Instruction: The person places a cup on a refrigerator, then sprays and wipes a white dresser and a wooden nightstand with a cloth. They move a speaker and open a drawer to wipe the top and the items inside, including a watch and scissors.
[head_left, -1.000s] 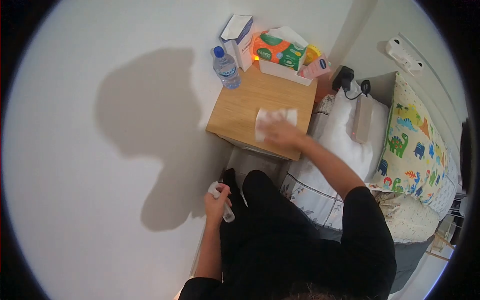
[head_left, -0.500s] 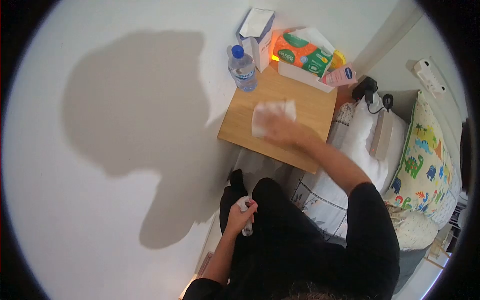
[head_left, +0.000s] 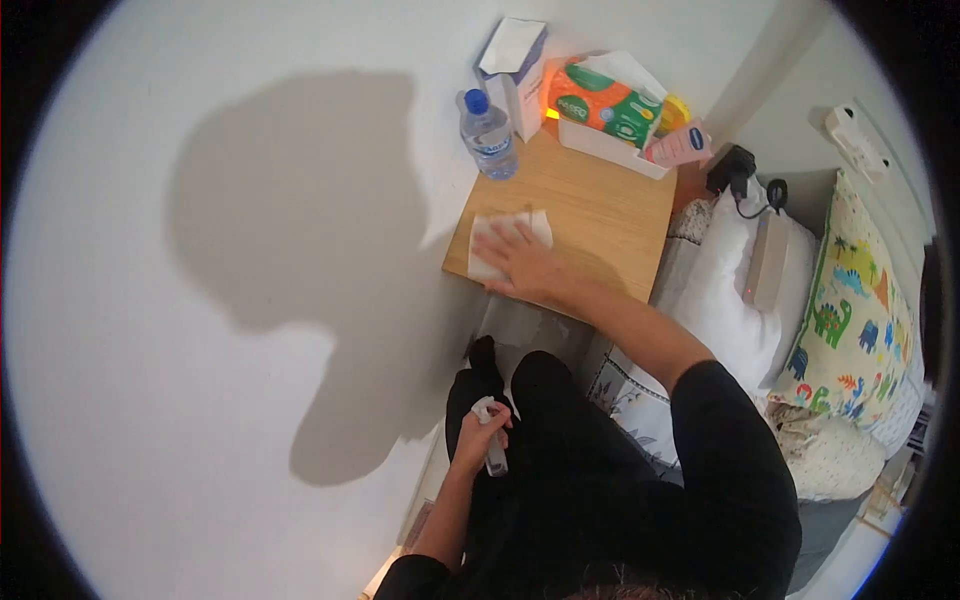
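Cloth (head_left: 481,262) slid left, now by the tabletop's (head_left: 610,225) near-left corner, my right hand (head_left: 524,264) spread wide on it. Left hand (head_left: 484,436) closed round a clear bottle (head_left: 496,459). Far edge: white bin (head_left: 610,149) holding tissue pack (head_left: 605,105), pink tube (head_left: 680,146). Water bottle (head_left: 489,140) near far-left corner.

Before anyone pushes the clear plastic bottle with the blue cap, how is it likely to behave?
Pushed near the blue cap, the clear plastic bottle would probably tip, standing tall and narrow on the light wooden tabletop. On its side, its rounded body could well roll. I cannot judge its weight.
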